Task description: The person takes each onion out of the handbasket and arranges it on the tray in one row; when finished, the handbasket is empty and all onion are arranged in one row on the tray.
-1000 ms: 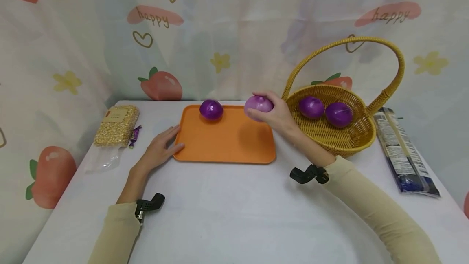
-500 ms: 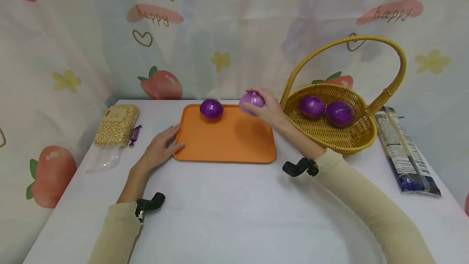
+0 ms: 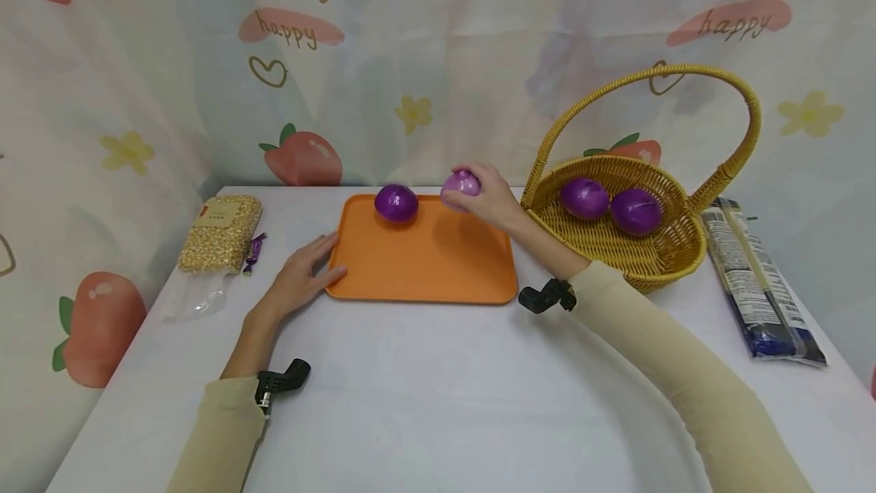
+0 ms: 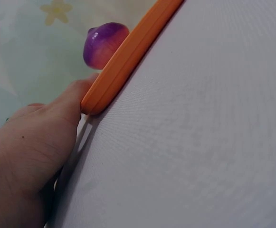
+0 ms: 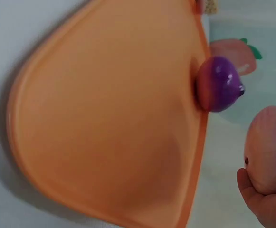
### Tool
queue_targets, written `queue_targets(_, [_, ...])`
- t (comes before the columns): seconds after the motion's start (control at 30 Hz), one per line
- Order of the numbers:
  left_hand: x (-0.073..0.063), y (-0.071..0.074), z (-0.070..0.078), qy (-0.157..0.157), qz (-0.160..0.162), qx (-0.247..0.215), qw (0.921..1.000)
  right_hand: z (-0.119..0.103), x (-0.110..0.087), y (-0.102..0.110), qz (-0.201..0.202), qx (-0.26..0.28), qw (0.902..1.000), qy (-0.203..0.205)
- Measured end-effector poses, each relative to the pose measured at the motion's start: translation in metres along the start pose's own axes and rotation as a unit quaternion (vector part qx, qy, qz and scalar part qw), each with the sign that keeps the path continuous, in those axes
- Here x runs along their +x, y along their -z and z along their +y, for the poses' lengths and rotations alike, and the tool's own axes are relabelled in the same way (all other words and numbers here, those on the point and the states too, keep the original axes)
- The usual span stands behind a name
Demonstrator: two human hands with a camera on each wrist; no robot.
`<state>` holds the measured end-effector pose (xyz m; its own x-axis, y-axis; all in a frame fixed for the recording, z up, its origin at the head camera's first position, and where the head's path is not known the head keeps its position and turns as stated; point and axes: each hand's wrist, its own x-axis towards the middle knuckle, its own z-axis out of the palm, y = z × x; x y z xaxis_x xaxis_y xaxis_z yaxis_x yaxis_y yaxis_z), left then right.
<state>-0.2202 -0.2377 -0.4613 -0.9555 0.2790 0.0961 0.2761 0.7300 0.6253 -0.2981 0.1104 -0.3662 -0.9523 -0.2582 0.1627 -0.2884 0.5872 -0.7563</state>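
Observation:
My right hand (image 3: 489, 196) grips a light purple toy onion (image 3: 460, 187) above the back right part of the orange tray (image 3: 419, 268). In the right wrist view this onion (image 5: 267, 149) shows a pale base with a small dark hole, and the thumb lies against it. A darker purple onion (image 3: 396, 204) sits on the tray near its back edge, its pointed tip visible in the right wrist view. My left hand (image 3: 296, 280) rests at the tray's left edge with relaxed fingers, the thumb touching the rim.
Right of the tray stands a yellow wicker basket (image 3: 626, 253) with a tall handle, holding two purple onions (image 3: 609, 206). A blue and white packet (image 3: 763, 287) lies beyond it. At left are a bag of yellow kernels (image 3: 220, 234) and a purple-wrapped candy (image 3: 253, 253).
My right hand has moved left over the tray with the light purple onion in its grip. The left hand has stayed at the tray's edge.

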Motion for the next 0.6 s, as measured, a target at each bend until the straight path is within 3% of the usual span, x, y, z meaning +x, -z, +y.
queue_targets(0.6, [0.001,0.0,-0.005,-0.006,0.0,-0.009,0.9999,0.02,0.027,-0.017,-0.071,-0.088,0.9936,-0.004])
